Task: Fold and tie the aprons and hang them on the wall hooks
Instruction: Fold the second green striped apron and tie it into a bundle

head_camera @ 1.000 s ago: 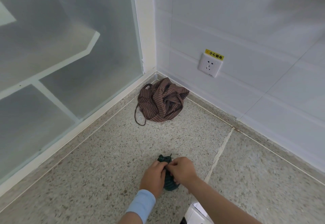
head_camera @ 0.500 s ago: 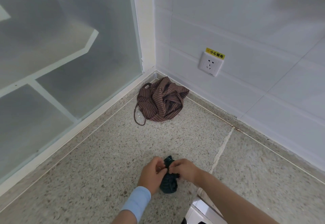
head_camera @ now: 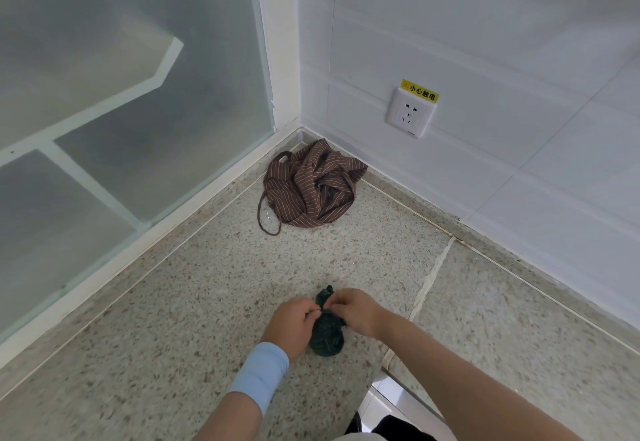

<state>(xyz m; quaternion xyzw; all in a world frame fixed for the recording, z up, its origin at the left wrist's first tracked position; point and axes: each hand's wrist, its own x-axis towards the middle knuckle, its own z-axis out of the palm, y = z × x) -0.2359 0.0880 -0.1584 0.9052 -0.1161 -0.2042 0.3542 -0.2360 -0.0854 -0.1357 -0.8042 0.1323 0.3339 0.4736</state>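
Both arms reach forward and down, hands meeting low at centre. Left hand (head_camera: 293, 326) is knuckles-up with fingers curled, pinching the top of the bundle (head_camera: 327, 338); there is a light-blue wristband (head_camera: 260, 373) on that arm. Right hand (head_camera: 358, 312) comes in from the right, its fingertips pinching the same spot. The hands are almost touching.

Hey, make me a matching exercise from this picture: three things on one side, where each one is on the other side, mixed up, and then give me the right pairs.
Things:
1. green apron bundle
2. brown striped apron
3. wall socket

Places:
A. on the white wall, under the yellow label
B. crumpled on the floor in the corner
C. gripped by the left hand and right hand

Pairs: 1-C, 2-B, 3-A
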